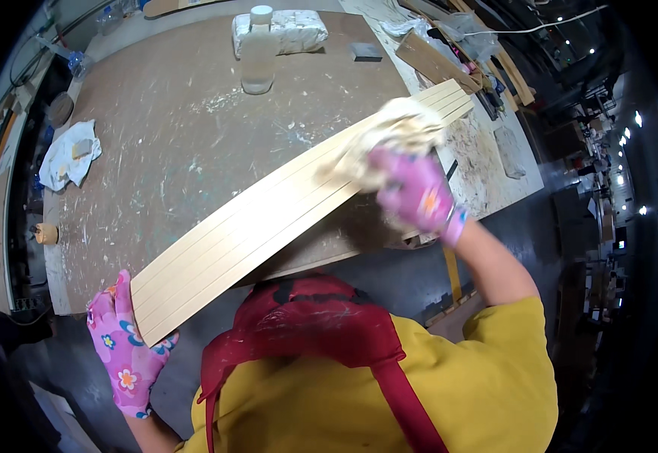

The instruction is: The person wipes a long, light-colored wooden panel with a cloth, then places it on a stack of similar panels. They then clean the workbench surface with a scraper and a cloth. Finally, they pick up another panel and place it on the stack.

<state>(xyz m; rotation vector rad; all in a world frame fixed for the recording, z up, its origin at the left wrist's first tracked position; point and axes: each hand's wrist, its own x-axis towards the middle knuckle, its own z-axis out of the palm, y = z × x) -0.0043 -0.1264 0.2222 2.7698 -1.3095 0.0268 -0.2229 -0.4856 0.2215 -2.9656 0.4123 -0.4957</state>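
A long pale wooden board [238,219] with grooves along its length slants from lower left to upper right over the worktable. At its near left end my left hand [126,347], in a pink flowered glove, grips the end, fingers on one side and thumb by the lower corner. My right hand [417,190], gloved alike and smeared by motion, clutches a bunched cream cloth [400,128]. The cloth lies against the board's upper right part and hides some of its surface. Part of the board's lower edge reaches past the table's front edge.
On the scuffed brown tabletop [163,151] stand a capped clear bottle [258,60], a white wrapped bundle [298,32] and a small grey block [366,52]. A white rag [70,155] lies at left, near a small tan cylinder [46,234]. Wood scraps [434,60] crowd the far right.
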